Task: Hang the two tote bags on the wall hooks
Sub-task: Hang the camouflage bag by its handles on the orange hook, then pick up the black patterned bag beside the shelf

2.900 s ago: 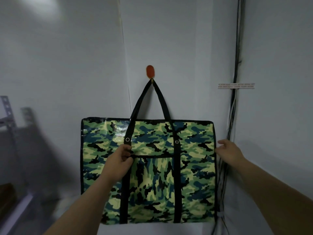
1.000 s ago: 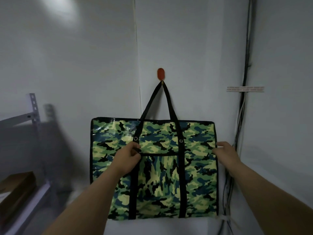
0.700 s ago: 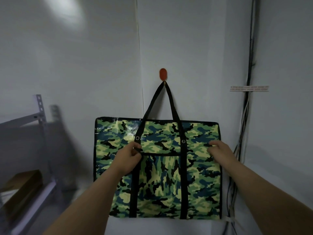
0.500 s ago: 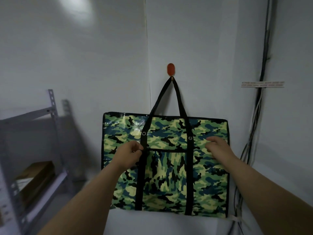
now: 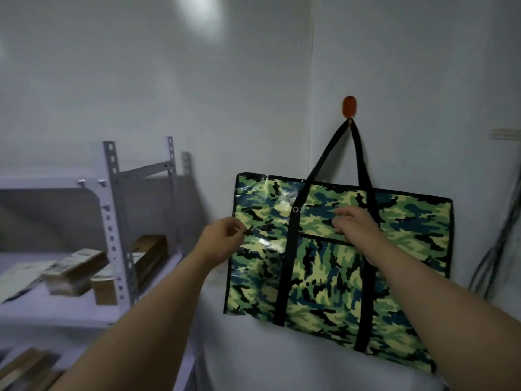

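A green camouflage tote bag (image 5: 332,266) with black straps hangs flat against the white wall, both handles looped over an orange wall hook (image 5: 349,106). My left hand (image 5: 222,239) hovers at the bag's left edge with its fingers loosely curled and nothing in them. In front of the bag's upper middle, between the two straps, my right hand (image 5: 356,227) has its fingers spread and grips nothing. This is the only tote bag and the only hook in view.
A grey metal shelf rack (image 5: 112,210) stands at the left, with cardboard boxes (image 5: 76,270) and papers on its shelves. Dark cables (image 5: 499,258) run down the wall corner at the right. A white surface (image 5: 282,362) lies under the bag's lower edge.
My left hand let go of the left strap and drew back to the bag's left edge. The right hand moved from the right edge towards the middle. The view swung left, showing the shelf rack.
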